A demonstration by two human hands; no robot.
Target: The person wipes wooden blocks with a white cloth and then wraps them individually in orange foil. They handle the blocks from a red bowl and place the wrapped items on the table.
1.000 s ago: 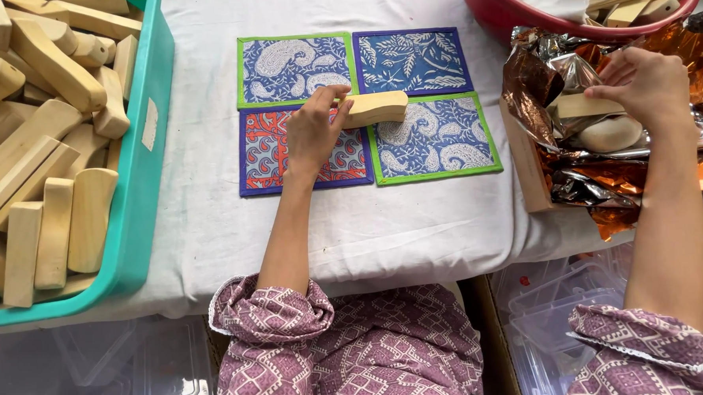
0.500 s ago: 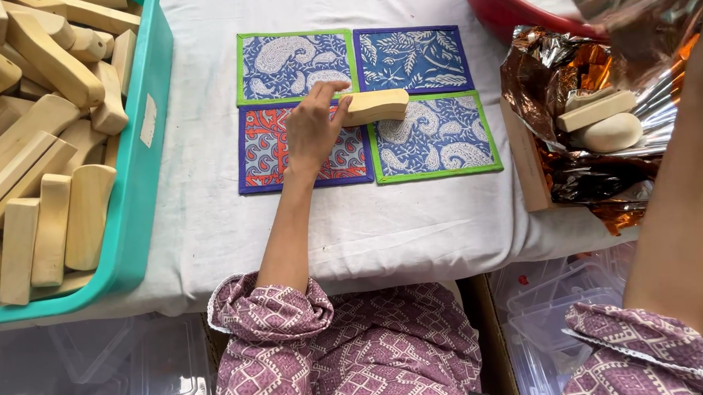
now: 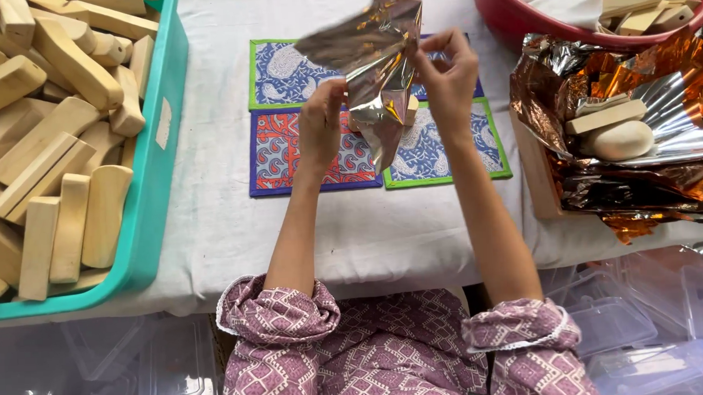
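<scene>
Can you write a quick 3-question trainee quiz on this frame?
1. True or false: both hands grip the silver foil sheet.
2. Where are most wooden blocks? A red bowl, B teal tray, C clear boxes.
3. How many patterned mats lie on the white cloth?

Key: 1 true, left hand and right hand both pinch it; 2 B, teal tray; 3 four.
</scene>
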